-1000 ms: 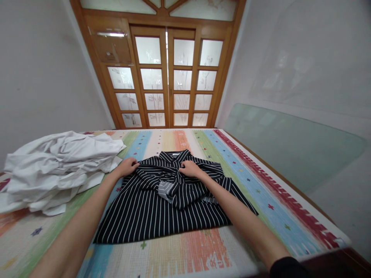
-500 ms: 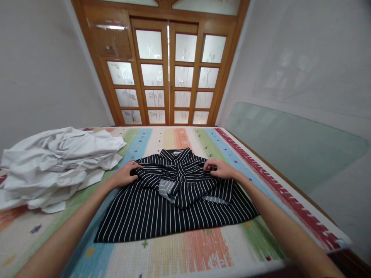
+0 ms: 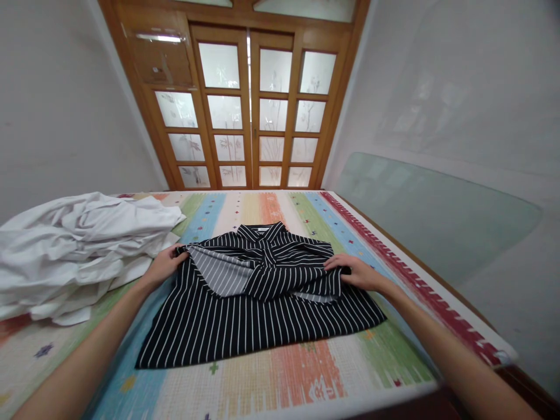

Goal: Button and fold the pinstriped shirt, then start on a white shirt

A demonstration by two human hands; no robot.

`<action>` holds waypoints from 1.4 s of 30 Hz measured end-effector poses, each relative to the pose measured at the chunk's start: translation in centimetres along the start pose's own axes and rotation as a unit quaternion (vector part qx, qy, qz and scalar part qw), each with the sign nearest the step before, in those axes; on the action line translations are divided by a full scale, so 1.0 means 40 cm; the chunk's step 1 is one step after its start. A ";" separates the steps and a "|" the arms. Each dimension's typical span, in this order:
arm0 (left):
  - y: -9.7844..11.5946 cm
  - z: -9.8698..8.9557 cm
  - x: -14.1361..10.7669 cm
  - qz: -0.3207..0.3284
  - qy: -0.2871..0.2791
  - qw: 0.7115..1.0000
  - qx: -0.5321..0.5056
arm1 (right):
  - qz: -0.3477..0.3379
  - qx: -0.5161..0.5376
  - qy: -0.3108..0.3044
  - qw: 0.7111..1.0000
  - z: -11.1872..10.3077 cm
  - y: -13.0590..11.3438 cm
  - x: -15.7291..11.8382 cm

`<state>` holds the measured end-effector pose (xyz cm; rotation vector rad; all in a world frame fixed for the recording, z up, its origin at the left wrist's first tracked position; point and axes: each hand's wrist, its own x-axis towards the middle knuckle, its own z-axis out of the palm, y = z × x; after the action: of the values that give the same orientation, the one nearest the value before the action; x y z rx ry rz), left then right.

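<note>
A black shirt with white stripes [image 3: 245, 326] lies on the patterned cloth, its collar toward the far side and its hem toward me. My left hand [image 3: 168, 261] pinches the shirt's fabric at its left side, where a raised flap shows the paler striped underside. On the right, my right hand [image 3: 354, 271] has its fingers closed on the edge of the shirt's sleeve. Folded and bunched fabric lies across the shirt's middle, between both hands.
A crumpled white cloth pile [image 3: 87, 245] lies at the left. The colourful striped cloth [image 3: 245, 385] covers the table. A pale green panel [image 3: 437, 216] leans on the right wall. Wooden doors with glass panes [image 3: 249, 111] stand behind.
My left hand has moved left and pulled fabric outward, opening a flap that shows the underside. My right hand has shifted right and slightly down, from the upper shirt to the sleeve edge.
</note>
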<state>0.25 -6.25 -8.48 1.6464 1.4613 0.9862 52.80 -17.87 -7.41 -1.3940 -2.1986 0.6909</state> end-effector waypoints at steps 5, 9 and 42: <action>-0.007 -0.008 0.011 -0.005 0.069 0.993 0.097 | 0.086 -0.016 0.126 0.988 0.021 0.018 0.051; -0.006 0.003 0.027 -0.014 0.090 0.950 0.299 | 0.197 -0.114 0.203 0.952 0.033 0.044 0.098; 0.082 0.157 0.061 0.204 -0.097 0.912 0.343 | 0.054 -0.187 0.099 0.976 0.082 0.016 0.289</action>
<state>7.49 -4.29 -8.21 2.5553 1.4410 0.4923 46.71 -7.63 -9.17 -1.6940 -2.1776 0.1625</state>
